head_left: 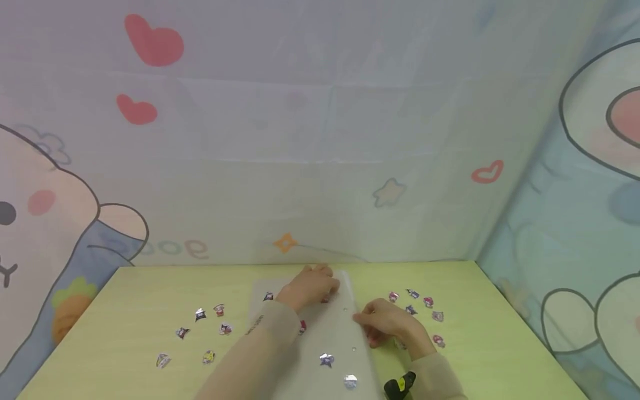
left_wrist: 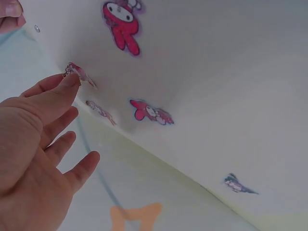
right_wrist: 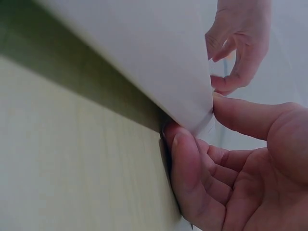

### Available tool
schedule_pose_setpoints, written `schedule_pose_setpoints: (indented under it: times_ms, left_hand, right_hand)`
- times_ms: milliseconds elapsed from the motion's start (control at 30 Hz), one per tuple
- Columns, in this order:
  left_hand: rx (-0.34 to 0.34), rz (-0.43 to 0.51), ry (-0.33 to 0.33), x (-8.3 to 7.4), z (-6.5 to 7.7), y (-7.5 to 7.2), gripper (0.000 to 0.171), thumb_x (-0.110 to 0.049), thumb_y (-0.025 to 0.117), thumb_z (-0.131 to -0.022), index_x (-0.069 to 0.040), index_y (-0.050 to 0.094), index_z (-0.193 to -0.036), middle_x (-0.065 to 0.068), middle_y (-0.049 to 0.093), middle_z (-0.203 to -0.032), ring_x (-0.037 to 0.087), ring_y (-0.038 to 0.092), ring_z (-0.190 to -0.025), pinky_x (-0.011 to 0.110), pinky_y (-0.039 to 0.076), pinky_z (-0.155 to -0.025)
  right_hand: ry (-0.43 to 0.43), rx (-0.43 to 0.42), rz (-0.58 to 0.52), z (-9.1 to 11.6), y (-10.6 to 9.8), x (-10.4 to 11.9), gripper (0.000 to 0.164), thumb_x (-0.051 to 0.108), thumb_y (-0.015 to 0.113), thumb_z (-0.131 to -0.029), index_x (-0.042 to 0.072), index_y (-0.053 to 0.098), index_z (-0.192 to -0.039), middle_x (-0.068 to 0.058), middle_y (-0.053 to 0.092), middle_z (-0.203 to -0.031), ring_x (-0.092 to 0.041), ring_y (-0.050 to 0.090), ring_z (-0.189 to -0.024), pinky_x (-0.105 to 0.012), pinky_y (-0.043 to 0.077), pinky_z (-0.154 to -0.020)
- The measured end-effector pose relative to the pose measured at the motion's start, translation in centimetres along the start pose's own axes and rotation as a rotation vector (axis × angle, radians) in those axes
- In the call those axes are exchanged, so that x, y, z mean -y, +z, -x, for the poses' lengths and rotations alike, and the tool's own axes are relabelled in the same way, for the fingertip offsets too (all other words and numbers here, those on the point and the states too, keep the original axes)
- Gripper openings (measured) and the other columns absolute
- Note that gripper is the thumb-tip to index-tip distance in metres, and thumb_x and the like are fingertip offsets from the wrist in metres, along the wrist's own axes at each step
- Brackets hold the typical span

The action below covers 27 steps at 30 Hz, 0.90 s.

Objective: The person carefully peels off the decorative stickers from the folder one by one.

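A white flat panel with small round studs along its right side lies on the table, several cartoon stickers on it. At its far end, my left hand pinches a small pink sticker between thumb and forefinger, against or just over the surface; its other fingers are spread. Nearby on the panel are a red rabbit sticker, another red one and a bluish one. My right hand holds the panel's right edge, thumb at the edge and curled forefinger under it.
Loose stickers lie on the yellow-green table, among them a yellow one on the left and a red one on the right. A printed cloth hangs behind the table. A black strap sits near my right wrist.
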<state>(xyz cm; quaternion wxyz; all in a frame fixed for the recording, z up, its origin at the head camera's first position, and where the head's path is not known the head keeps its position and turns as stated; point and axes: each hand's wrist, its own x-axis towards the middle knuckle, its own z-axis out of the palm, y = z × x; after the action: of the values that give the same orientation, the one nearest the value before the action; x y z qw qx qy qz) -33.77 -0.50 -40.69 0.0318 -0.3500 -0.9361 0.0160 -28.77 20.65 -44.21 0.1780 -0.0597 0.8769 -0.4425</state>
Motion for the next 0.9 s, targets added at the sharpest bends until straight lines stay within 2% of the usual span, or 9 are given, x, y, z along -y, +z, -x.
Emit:
schedule_pose_setpoints:
  times_ms: [100,267,367,500,567,767,833,900]
  left_hand:
    - [0.004,-0.03,-0.004,-0.1,-0.4,0.3,0.016,-0.005,0.069,-0.083,-0.02,0.064,-0.084,-0.001,0.058,-0.114,0.024,0.039,-0.136,0.044,0.033,-0.109]
    - [-0.024,-0.103,-0.045,-0.2,-1.1,1.2,0.015,-0.008,0.071,-0.081,-0.022,0.064,-0.081,0.0,0.059,-0.112,0.024,0.043,-0.132,0.048,0.037,-0.106]
    - [-0.022,-0.16,-0.074,-0.2,-1.3,1.5,0.013,-0.013,0.073,-0.082,-0.024,0.067,-0.083,-0.001,0.059,-0.112,0.022,0.044,-0.13,0.046,0.04,-0.102]
    - [-0.029,-0.197,-0.081,-0.3,-1.3,1.4,0.01,-0.016,0.073,-0.084,-0.025,0.068,-0.083,-0.004,0.057,-0.103,0.017,0.049,-0.117,0.038,0.044,-0.091]
    - [-0.048,-0.203,-0.076,-0.4,-1.1,1.4,0.011,-0.016,0.073,-0.085,-0.025,0.068,-0.082,-0.005,0.056,-0.097,0.016,0.05,-0.11,0.036,0.045,-0.085]
    - [-0.119,-0.171,-0.069,-0.5,-0.6,2.1,0.014,-0.014,0.07,-0.086,-0.021,0.062,-0.078,-0.004,0.056,-0.097,0.017,0.05,-0.107,0.034,0.043,-0.08]
    - [-0.132,-0.154,-0.076,-0.6,-0.4,2.2,0.015,-0.013,0.07,-0.086,-0.02,0.06,-0.076,-0.004,0.054,-0.094,0.016,0.049,-0.101,0.033,0.041,-0.077]
    - [-0.141,-0.147,-0.087,-0.6,-0.2,2.2,0.013,-0.016,0.071,-0.087,-0.021,0.061,-0.079,-0.004,0.056,-0.098,0.017,0.05,-0.109,0.035,0.042,-0.082]
  right_hand:
    - [0.005,-0.004,0.0,0.0,0.1,0.0,0.023,0.024,0.063,-0.096,0.002,0.064,-0.091,-0.013,0.063,-0.075,-0.018,0.061,-0.057,-0.031,0.054,-0.055]
    - [0.005,-0.004,-0.001,-0.1,0.2,0.0,0.023,0.024,0.063,-0.095,0.002,0.064,-0.092,-0.013,0.063,-0.075,-0.018,0.061,-0.057,-0.03,0.054,-0.054]
    - [0.001,-0.002,0.001,-0.3,0.3,0.0,0.023,0.025,0.063,-0.095,0.002,0.065,-0.091,-0.013,0.063,-0.075,-0.018,0.061,-0.057,-0.03,0.054,-0.054]
    - [-0.002,0.0,-0.003,-0.4,0.3,0.0,0.023,0.024,0.063,-0.095,0.002,0.064,-0.091,-0.013,0.063,-0.075,-0.018,0.061,-0.057,-0.03,0.054,-0.054]
    - [-0.002,0.004,-0.008,-0.4,0.3,0.0,0.023,0.024,0.063,-0.095,0.001,0.064,-0.092,-0.013,0.063,-0.076,-0.018,0.061,-0.057,-0.03,0.055,-0.055]
    - [0.005,-0.006,-0.01,-0.3,0.0,-0.1,0.023,0.024,0.063,-0.095,0.001,0.064,-0.092,-0.013,0.062,-0.076,-0.019,0.061,-0.057,-0.031,0.055,-0.055]
    - [0.003,-0.012,-0.007,-0.3,0.0,-0.1,0.023,0.024,0.063,-0.095,0.001,0.064,-0.091,-0.013,0.062,-0.076,-0.02,0.061,-0.057,-0.031,0.055,-0.054]
    - [0.006,-0.013,-0.007,-0.4,-0.1,-0.2,0.023,0.024,0.063,-0.095,0.001,0.064,-0.091,-0.013,0.062,-0.076,-0.02,0.061,-0.058,-0.031,0.055,-0.055]
